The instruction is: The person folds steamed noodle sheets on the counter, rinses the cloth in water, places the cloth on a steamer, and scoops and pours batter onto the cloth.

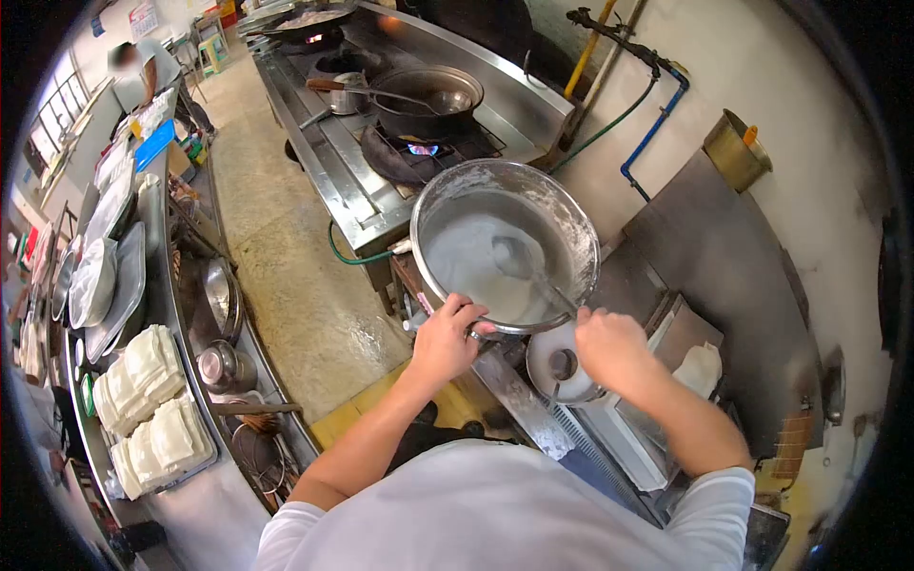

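Observation:
A large steel mixing bowl (577, 219) holds a cloudy whitish liquid (466, 247), with white residue along its inner wall. My left hand (452, 333) grips the near rim at the lower left, fingers curled over the edge. In my right hand (609, 344), at the near right rim, is the handle of a metal ladle (555, 293). The ladle's head lies partly in the liquid, near the middle of the bowl. Below my right hand stands a smaller pale container (543, 357) with a utensil in it.
Ahead, a wok (400, 119) with a ladle across it sits over a lit burner (422, 149). On the left, folded white sheets (143, 376) are stacked on a table near metal trays (133, 276). Another person (157, 76) stands far left. A brass-coloured bucket (733, 157) stands right.

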